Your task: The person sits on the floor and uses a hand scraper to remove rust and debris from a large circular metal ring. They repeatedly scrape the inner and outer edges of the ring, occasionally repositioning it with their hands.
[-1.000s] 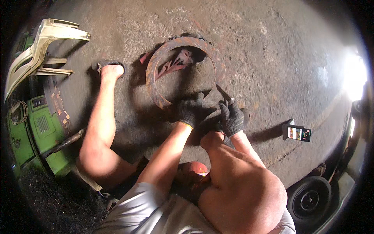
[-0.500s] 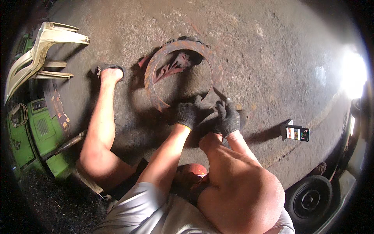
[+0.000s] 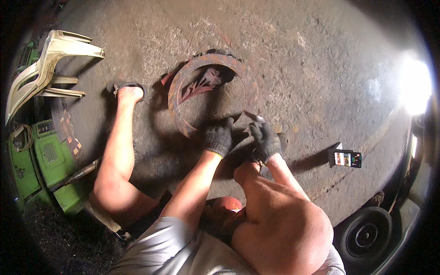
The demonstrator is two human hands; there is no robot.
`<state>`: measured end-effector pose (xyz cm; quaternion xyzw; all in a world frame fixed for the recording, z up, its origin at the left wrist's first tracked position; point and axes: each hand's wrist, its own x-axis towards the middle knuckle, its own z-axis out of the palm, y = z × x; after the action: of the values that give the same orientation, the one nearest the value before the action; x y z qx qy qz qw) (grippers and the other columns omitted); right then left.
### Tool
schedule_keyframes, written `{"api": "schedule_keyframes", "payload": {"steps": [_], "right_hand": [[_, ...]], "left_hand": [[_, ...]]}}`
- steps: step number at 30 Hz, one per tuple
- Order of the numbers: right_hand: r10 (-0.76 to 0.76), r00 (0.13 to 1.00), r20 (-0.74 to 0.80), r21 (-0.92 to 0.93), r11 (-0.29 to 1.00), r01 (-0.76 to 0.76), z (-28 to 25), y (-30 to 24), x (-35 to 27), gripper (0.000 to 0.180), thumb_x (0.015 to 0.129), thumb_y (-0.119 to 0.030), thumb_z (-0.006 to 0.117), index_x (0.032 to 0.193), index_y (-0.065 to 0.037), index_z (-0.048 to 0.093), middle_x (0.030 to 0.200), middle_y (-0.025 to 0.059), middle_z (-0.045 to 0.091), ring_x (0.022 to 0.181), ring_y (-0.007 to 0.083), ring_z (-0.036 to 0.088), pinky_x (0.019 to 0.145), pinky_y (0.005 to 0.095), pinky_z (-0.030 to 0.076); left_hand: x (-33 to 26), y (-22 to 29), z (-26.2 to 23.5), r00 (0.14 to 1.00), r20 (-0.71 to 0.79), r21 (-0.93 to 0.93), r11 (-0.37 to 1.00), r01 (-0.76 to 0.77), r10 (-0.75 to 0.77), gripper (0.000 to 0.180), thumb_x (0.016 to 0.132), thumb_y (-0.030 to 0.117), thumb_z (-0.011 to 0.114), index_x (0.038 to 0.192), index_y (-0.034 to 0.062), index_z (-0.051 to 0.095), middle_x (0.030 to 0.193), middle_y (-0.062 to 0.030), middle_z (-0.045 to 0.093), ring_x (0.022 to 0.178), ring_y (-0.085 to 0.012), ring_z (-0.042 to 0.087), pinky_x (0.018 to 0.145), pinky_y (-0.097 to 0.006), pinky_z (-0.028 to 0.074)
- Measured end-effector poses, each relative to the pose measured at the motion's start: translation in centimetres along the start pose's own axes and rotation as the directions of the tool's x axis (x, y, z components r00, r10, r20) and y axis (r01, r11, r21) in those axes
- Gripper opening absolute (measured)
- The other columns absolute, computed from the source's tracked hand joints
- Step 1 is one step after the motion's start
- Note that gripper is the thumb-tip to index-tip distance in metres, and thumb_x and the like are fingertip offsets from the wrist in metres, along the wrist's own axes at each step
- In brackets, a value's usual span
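gloved left fingers [image 3: 223,130] at a rusty ring [image 3: 173,98], gloved right fingers [image 3: 258,130] around a pointed tool [image 3: 252,115]

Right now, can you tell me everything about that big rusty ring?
The ring is a flat, round band, metal by its look, brown-grey with orange rust, open in the middle. Its far side sits over a dark reddish cloth. The gloved left hand covers its near edge and seems to hold it; whether the right hand's tool touches it, I can't tell.

Two gloved hands [image 3: 217,140] [image 3: 266,141] and two bare legs [image 3: 120,133] [image 3: 293,215] could be seen. One rusty ring [image 3: 173,103], one pointed tool [image 3: 251,116], one phone [image 3: 348,159], one pale chair [image 3: 52,49] and one round red thing [image 3: 228,203] were counted.
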<state>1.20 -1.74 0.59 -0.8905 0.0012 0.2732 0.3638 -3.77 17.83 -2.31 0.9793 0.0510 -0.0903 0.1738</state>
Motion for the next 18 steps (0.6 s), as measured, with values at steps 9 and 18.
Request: {"api": "schedule_keyframes", "payload": {"steps": [9,18], "right_hand": [[0.092,0.994,0.052,-0.085,0.993,-0.088,-0.1,-0.3,0.3,0.037,0.104,-0.033,0.064,0.126,-0.004,0.068,0.108,0.0171,0.077,0.1,0.0322,0.075,0.088,0.0403,0.058],[-0.119,0.973,-0.199,0.096,0.985,0.14,0.6,-0.1,-1.0,0.037,0.103,-0.037,0.064,0.127,-0.01,0.069,0.104,0.0181,0.077,0.098,0.038,0.074,0.088,0.0442,0.057]], "left_hand": [[0.5,0.0,0.4,0.992,0.082,0.054,0.994,0.091,-0.095,0.067,0.083,0.072,0.065,0.113,0.0126,0.07,0.082,-0.0193,0.074,0.077,-0.038,0.074,0.071,-0.054,0.057],[0.2,0.4,-0.6,0.999,-0.028,-0.121,0.993,0.013,-0.016,0.057,0.086,0.063,0.065,0.118,0.0163,0.07,0.089,-0.0192,0.075,0.079,-0.0405,0.074,0.072,-0.053,0.057]]}}
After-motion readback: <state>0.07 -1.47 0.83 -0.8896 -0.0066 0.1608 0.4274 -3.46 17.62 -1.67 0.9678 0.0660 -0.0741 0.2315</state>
